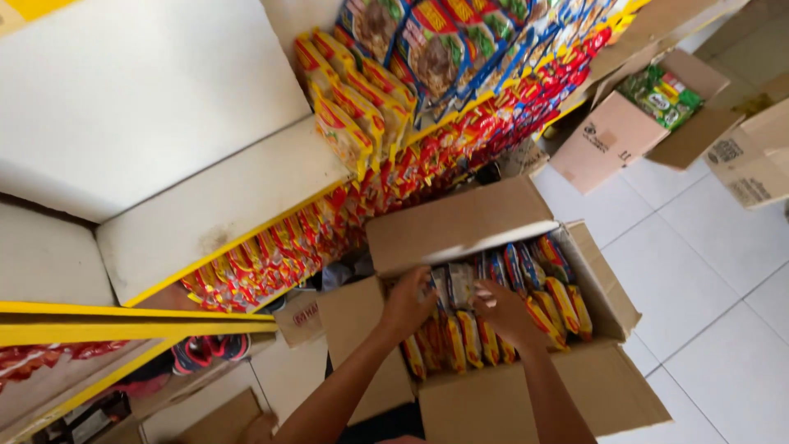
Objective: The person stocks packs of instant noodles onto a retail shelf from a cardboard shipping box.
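At far left, a white shelf [222, 205] with a yellow front edge runs diagonally across the view. Its near section is bare. Further along, it carries upright yellow-and-red packets [349, 123]. Below its edge, a row of red-and-yellow packets [246, 275] fills the next shelf level.

At centre, an open cardboard box [526, 403] sits just beside the shelving, all flaps folded outward. The box holds snack packets [493, 316] standing on edge in tight rows: yellow-and-red ones toward the near wall, blue-and-red ones toward the far wall.

The left hand [407, 304] reaches into the left part of the box. Its fingers curl down over the tops of the packets. Whether they pinch a packet or only rest on it cannot be determined, because the fingertips are hidden among the packets.

The right hand [505, 312] is just beside the left hand, over the middle rows. Its fingers are bent downward onto the packet tops. The grip here likewise cannot be determined.

At right, the floor [707, 288] is of white tiles. At upper right, a second open carton [633, 123] holds green packets [662, 94]. Another carton [752, 156] stands near it at the frame edge.
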